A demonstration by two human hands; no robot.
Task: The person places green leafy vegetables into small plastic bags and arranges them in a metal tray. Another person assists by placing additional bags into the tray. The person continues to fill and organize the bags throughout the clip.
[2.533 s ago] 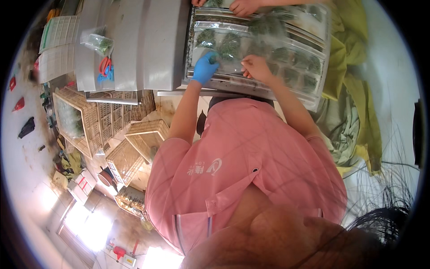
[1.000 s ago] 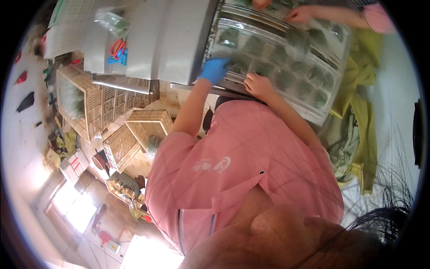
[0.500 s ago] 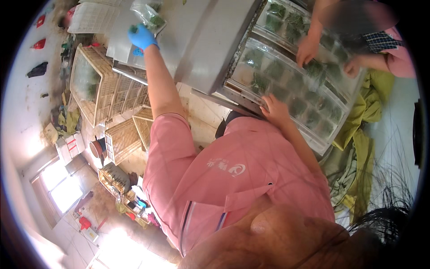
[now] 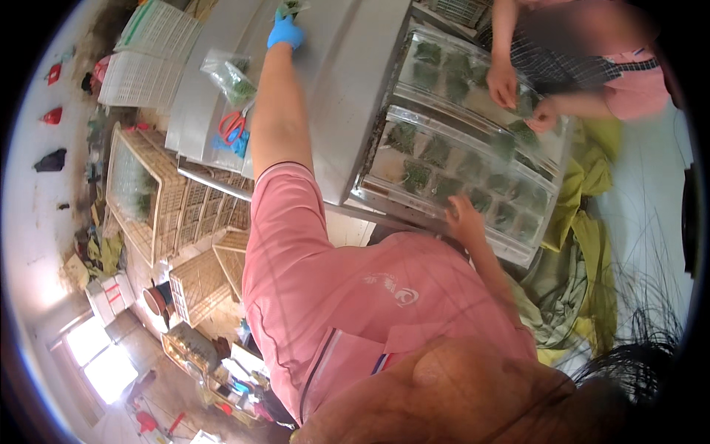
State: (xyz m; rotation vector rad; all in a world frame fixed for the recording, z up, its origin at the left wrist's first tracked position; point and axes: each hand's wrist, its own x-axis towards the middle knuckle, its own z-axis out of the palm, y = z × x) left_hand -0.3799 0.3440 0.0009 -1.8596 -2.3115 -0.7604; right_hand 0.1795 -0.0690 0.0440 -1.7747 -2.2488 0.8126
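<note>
My left hand [image 4: 285, 33], in a blue glove, reaches to the far part of the metal worktop, fingers drawn together. A small green bit shows at its fingertips, next to a clear bag of greens [image 4: 294, 7] cut off by the top edge; what exactly it grips is unclear. My bare right hand [image 4: 464, 220] is at the near side of a tray of packed greens [image 4: 510, 238], fingers apart and holding nothing visible. Small dark-green bundles [image 4: 416, 176] lie in rows in that tray under clear film.
Red-handled scissors [image 4: 232, 127] and another clear bag of greens [image 4: 231, 78] lie on the worktop [image 4: 333, 96]. Opposite, a co-worker's hands [image 4: 503, 85] work over the farther tray. Wicker-like crates [image 4: 148, 200] stand at left; yellow-green cloth [image 4: 584, 222] hangs at right.
My left hand has moved farther across the worktop, past the nearer bag, uncovering the scissors. My right hand stays by the tray edge. The co-worker's hands have come closer together.
</note>
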